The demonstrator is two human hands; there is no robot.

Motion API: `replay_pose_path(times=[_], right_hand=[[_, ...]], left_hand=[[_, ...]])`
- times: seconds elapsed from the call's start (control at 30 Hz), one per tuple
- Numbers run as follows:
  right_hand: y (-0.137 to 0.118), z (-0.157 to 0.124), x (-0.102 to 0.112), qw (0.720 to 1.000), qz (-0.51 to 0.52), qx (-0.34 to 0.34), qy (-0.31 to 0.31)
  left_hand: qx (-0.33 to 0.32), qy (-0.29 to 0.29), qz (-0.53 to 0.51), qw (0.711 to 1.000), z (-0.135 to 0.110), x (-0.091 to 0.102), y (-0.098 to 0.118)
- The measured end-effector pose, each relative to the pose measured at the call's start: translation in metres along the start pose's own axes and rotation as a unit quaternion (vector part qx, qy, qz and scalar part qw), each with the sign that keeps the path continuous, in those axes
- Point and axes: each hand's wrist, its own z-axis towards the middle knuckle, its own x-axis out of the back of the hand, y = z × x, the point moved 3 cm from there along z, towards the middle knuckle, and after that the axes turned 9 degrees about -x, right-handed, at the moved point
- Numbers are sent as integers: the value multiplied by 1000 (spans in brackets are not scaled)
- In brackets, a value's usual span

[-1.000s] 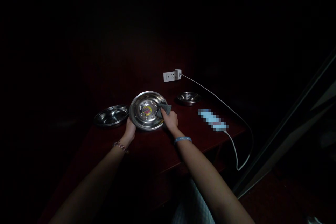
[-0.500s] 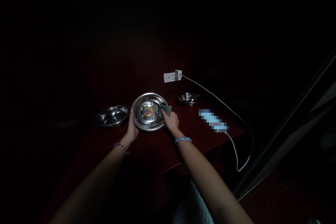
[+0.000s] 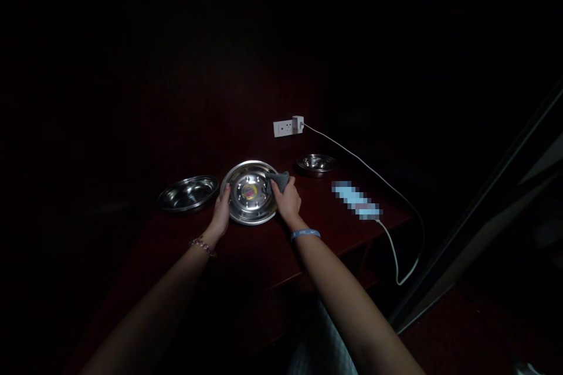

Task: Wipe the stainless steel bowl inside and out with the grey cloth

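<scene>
Round steel plate (image 3: 248, 202), grasped at its left rim by the left hand (image 3: 221, 214), is seemingly half-wiped with a grey cloth (image 3: 280, 178) clenched in the right hand (image 3: 288, 202).

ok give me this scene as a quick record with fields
left hand: grips the left rim of the plate
right hand: holds a grey cloth against the plate's right rim
plate: steel, sticker in the middle
to its left: second plate
back right: small bowl
wall: socket with charger
cable: runs to a blurred item on the table
light: very dim
</scene>
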Motion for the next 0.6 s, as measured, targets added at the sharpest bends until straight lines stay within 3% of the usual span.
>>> replay_pose_path(times=[0.1,0.33,0.6], right_hand=[[2,3,-1,998,46,18,41],[3,8,-3,982,76,109,132],[-3,3,1,964,58,224,127]], left_hand=[[31,24,14,999,-3,-1,-1],[6,15,19,1000,-9,-6,2],[13,28,30,999,-10,-8,6]])
